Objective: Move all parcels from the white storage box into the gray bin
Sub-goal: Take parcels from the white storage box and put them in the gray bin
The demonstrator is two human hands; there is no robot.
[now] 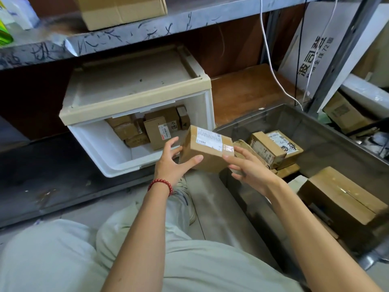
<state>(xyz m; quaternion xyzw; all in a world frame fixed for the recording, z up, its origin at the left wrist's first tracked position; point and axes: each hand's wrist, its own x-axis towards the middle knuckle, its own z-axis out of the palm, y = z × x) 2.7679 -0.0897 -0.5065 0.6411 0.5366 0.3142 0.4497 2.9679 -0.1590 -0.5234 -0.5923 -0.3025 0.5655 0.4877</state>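
The white storage box (117,163) sat centre-left of the frame, drawer pulled open, with a handful of small brown boxed parcels (155,131) piled toward its back. One labelled brown parcel (207,151) was up in the air mid-frame, tilted, between the box's front right corner and the gray bin (328,140) on the right. The bin had several binned parcels (271,148) inside.

A stockroom: scuffed metal shelving (117,36), cardboard parcels (156,131) in plastic storage bins (328,131)
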